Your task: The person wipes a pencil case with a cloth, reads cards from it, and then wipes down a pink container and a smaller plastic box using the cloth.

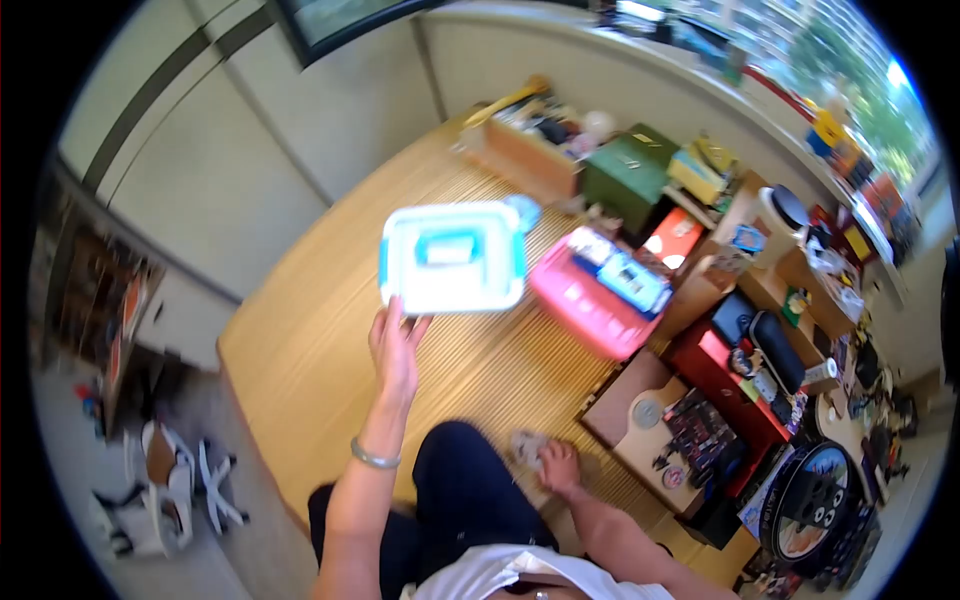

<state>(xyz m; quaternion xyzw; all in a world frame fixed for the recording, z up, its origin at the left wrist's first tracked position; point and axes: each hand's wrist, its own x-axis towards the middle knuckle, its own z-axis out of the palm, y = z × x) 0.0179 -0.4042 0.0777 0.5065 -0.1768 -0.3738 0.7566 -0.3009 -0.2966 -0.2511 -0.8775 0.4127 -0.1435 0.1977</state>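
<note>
My left hand [396,352] grips the near edge of a white and light-blue lidded container [452,258], with the thumb on top of the lid. The container is held over the wooden surface. At the lower middle, my right hand [558,466] is closed beside a small pale, crumpled-looking item [530,449], which it seems to hold; the item is too blurred to name. A pink box [590,300] with a blue case [622,275] on top lies to the right of the container.
A green box [630,175], an open carton [520,150] and a red box [720,390] line the right and far sides. A wooden board [640,405] with round items lies at the right. A white chair base [165,485] stands on the floor at left.
</note>
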